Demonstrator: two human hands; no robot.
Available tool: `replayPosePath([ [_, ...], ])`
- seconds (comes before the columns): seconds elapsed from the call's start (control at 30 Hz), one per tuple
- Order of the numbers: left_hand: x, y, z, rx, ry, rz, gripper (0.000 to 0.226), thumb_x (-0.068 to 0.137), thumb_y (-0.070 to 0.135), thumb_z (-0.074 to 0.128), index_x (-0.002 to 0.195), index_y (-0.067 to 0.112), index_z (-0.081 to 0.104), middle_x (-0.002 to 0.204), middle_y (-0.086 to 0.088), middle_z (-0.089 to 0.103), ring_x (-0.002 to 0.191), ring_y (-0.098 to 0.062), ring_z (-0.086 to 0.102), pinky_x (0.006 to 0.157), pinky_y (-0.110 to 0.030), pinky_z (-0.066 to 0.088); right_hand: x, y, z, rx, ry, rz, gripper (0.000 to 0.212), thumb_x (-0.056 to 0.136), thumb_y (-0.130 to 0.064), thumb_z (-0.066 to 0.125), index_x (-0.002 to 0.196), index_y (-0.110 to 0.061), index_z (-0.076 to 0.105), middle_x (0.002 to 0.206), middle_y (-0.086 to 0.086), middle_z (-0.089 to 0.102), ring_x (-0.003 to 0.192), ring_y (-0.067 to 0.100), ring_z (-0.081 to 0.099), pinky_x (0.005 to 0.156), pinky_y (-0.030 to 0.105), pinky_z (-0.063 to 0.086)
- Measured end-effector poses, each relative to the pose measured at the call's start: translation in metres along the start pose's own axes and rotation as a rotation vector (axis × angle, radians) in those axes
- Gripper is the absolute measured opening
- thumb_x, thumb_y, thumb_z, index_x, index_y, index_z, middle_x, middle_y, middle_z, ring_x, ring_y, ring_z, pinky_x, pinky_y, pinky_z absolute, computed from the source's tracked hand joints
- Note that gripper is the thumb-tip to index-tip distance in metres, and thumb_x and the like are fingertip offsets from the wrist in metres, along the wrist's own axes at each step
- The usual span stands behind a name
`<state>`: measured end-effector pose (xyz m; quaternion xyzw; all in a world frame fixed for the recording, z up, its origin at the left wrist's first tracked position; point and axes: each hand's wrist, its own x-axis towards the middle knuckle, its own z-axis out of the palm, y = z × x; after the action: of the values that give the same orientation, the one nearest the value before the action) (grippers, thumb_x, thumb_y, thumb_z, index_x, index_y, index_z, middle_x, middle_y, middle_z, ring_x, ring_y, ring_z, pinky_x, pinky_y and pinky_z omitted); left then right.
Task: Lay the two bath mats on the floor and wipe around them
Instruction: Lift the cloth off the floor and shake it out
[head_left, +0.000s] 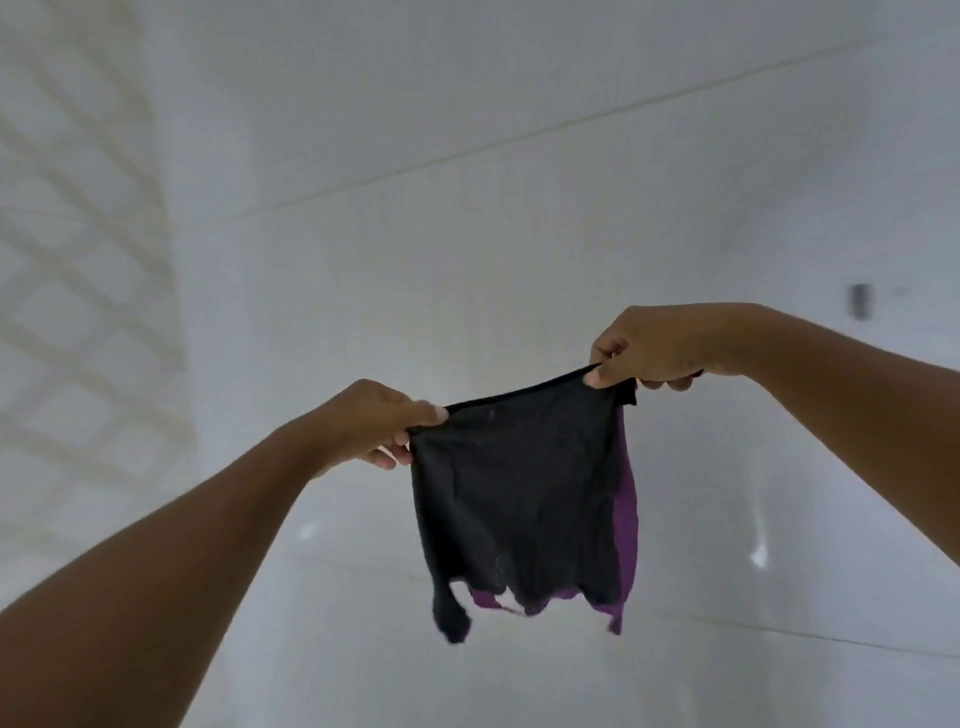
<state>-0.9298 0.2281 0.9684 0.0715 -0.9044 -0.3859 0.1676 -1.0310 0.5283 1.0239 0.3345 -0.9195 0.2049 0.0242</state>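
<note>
A thin black cloth (519, 493) with a purple layer showing at its right and bottom edges hangs in the air in front of me. My left hand (382, 423) pinches its upper left corner. My right hand (649, 348) pinches its upper right corner, a little higher. The cloth is stretched between both hands and droops below them, with ragged ends at the bottom. No bath mat lies on the floor in view.
White glossy tiles (519, 208) fill the view, with grout lines running across. A pale lattice pattern (78, 234) shows on the left. A small metal fitting (860, 300) sits on the tiles at the right.
</note>
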Motion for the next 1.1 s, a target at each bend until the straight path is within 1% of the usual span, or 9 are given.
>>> replayPosePath([
  [0.1, 0.023, 0.037, 0.041, 0.117, -0.111, 0.132, 0.038, 0.08, 0.05, 0.081, 0.09, 0.013, 0.077, 0.086, -0.005, 0.077, 0.084, -0.019, 0.075, 0.075, -0.034, 0.062, -0.04, 0.043, -0.032, 0.017, 0.042, 0.093, 0.02, 0.096, -0.025, 0.065, 0.089, -0.007, 0.072, 0.052, -0.007, 0.052, 0.04, 0.007, 0.04, 0.045, 0.021, 0.035],
  [0.27, 0.056, 0.105, 0.103, 0.241, 0.027, 0.332, 0.039, 0.094, 0.048, 0.064, 0.071, 0.016, 0.063, 0.072, -0.001, 0.063, 0.07, -0.017, 0.058, 0.061, -0.03, 0.042, -0.092, 0.101, -0.075, 0.042, 0.153, 0.179, 0.014, 0.093, -0.023, 0.069, 0.089, -0.012, 0.075, 0.066, 0.002, 0.058, 0.05, 0.012, 0.048, 0.052, 0.026, 0.042],
  [0.43, 0.072, 0.159, 0.151, 0.143, 0.071, 0.374, 0.043, 0.094, 0.045, 0.063, 0.072, 0.008, 0.057, 0.069, -0.004, 0.054, 0.065, -0.017, 0.049, 0.057, -0.029, 0.034, -0.113, 0.152, -0.1, 0.08, 0.343, 0.228, 0.033, 0.092, -0.037, 0.069, 0.071, -0.012, 0.064, 0.068, 0.004, 0.047, 0.057, 0.018, 0.034, 0.048, 0.025, 0.027],
  [0.53, 0.081, 0.179, 0.178, 0.042, 0.081, 0.39, 0.044, 0.09, 0.046, 0.069, 0.072, 0.007, 0.061, 0.069, -0.005, 0.061, 0.065, -0.019, 0.056, 0.057, -0.028, 0.04, -0.115, 0.185, -0.103, 0.073, 0.523, 0.179, 0.015, 0.096, -0.025, 0.064, 0.085, -0.015, 0.067, 0.075, 0.003, 0.06, 0.063, 0.019, 0.047, 0.053, 0.024, 0.036],
  [0.57, 0.084, 0.185, 0.188, 0.022, 0.105, 0.403, 0.045, 0.089, 0.048, 0.07, 0.069, 0.009, 0.059, 0.067, -0.005, 0.061, 0.063, -0.019, 0.057, 0.058, -0.029, 0.042, -0.114, 0.194, -0.102, 0.047, 0.598, 0.139, 0.008, 0.097, -0.019, 0.06, 0.091, -0.021, 0.066, 0.076, 0.002, 0.062, 0.066, 0.019, 0.052, 0.057, 0.025, 0.041],
  [0.63, 0.091, 0.198, 0.204, 0.025, 0.189, 0.444, 0.046, 0.088, 0.049, 0.068, 0.064, 0.014, 0.052, 0.062, -0.001, 0.058, 0.062, -0.02, 0.057, 0.058, -0.03, 0.043, -0.11, 0.211, -0.101, -0.066, 0.718, 0.061, 0.026, 0.097, -0.008, 0.049, 0.096, -0.031, 0.061, 0.072, 0.0, 0.06, 0.064, 0.02, 0.054, 0.06, 0.029, 0.044],
  [0.73, 0.099, 0.221, 0.224, 0.065, 0.328, 0.481, 0.029, 0.09, 0.047, 0.064, 0.079, 0.021, 0.056, 0.077, 0.004, 0.062, 0.075, -0.02, 0.06, 0.064, -0.032, 0.044, -0.1, 0.233, -0.104, -0.386, 0.832, 0.035, 0.039, 0.096, -0.006, 0.041, 0.096, -0.038, 0.063, 0.08, -0.005, 0.053, 0.071, 0.024, 0.055, 0.06, 0.032, 0.041],
  [0.9, 0.101, 0.234, 0.246, 0.296, 0.427, 0.512, 0.019, 0.097, 0.044, 0.053, 0.102, 0.026, 0.056, 0.094, 0.003, 0.061, 0.083, -0.025, 0.058, 0.068, -0.033, 0.041, -0.093, 0.259, -0.085, -0.535, 0.882, -0.018, 0.027, 0.099, -0.015, 0.043, 0.113, -0.029, 0.06, 0.085, -0.004, 0.052, 0.065, 0.024, 0.055, 0.059, 0.034, 0.047],
  [1.1, 0.095, 0.191, 0.262, 0.481, 0.298, 0.522, 0.038, 0.092, 0.062, 0.056, 0.079, 0.026, 0.056, 0.082, 0.005, 0.062, 0.074, -0.02, 0.059, 0.059, -0.031, 0.037, -0.1, 0.279, -0.041, -0.508, 0.84, -0.055, 0.021, 0.091, -0.013, 0.049, 0.103, -0.026, 0.059, 0.074, -0.009, 0.057, 0.058, 0.02, 0.053, 0.054, 0.031, 0.046],
])
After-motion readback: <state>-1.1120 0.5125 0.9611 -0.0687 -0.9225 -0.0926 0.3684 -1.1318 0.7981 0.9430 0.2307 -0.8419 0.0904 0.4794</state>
